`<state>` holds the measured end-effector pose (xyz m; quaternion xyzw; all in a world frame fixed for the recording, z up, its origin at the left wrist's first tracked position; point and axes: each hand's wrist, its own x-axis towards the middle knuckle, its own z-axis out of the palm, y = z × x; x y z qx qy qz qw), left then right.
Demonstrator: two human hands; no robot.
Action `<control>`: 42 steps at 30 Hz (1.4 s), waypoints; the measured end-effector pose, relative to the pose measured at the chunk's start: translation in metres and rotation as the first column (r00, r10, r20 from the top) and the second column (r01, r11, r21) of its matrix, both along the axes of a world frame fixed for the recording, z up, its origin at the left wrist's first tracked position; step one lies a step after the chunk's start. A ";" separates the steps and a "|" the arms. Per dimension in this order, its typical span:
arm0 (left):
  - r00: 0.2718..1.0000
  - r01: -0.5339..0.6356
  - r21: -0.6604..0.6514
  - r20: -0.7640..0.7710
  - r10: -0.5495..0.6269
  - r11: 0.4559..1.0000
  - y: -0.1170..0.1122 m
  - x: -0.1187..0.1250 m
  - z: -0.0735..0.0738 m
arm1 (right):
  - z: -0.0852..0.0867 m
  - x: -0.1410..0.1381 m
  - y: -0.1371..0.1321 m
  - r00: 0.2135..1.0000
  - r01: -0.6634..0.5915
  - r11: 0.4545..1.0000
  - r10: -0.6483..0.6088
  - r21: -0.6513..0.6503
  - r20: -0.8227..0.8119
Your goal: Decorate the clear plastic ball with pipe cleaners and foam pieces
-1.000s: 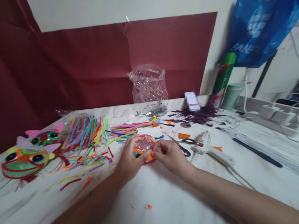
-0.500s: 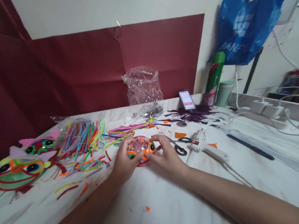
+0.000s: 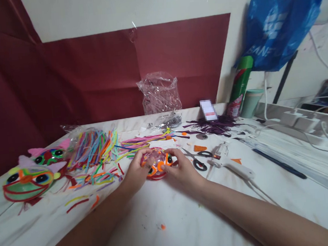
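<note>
A rounded, clear craft piece (image 3: 157, 154) with a red rim, orange trim and black-and-green eyes sits on the marbled table between my hands. My left hand (image 3: 137, 168) wraps its left side. From the right, my right hand (image 3: 182, 167) curls round the other side, its thumb against the orange trim on the front. Fingers partly cover the piece. Just right of my right hand lie black-handled scissors (image 3: 198, 161) and a white glue gun (image 3: 232, 165) with its cord.
Two finished-looking animal faces (image 3: 27, 184) and bundles of colourful pipe cleaners (image 3: 92, 149) lie on the left. Purple strands (image 3: 210, 126), a phone (image 3: 208, 110), a green spray can (image 3: 241, 78) and a power strip (image 3: 306, 128) line the back right. Clear sticks (image 3: 325, 173) stretch along the right.
My left thumb has shifted, and more of the eye near it shows. Both hands stay on the craft piece. The whole view has swung slightly left.
</note>
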<state>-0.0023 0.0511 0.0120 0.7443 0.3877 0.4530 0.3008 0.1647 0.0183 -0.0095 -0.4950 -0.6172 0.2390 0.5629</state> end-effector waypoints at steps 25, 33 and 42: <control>0.997 -0.073 0.053 -0.014 0.074 0.996 -0.003 0.009 -0.001 | 0.006 0.004 -0.011 0.944 0.001 0.950 -0.104 0.312 0.313; 0.999 -0.034 0.008 -0.013 0.034 0.999 -0.005 0.009 0.003 | 0.004 0.003 -0.010 0.879 -0.041 0.881 -0.193 0.471 0.437; 0.991 0.132 -0.012 -0.004 -0.132 0.991 0.005 0.000 -0.002 | 0.004 0.008 -0.006 0.881 -0.002 0.901 -0.203 0.433 0.427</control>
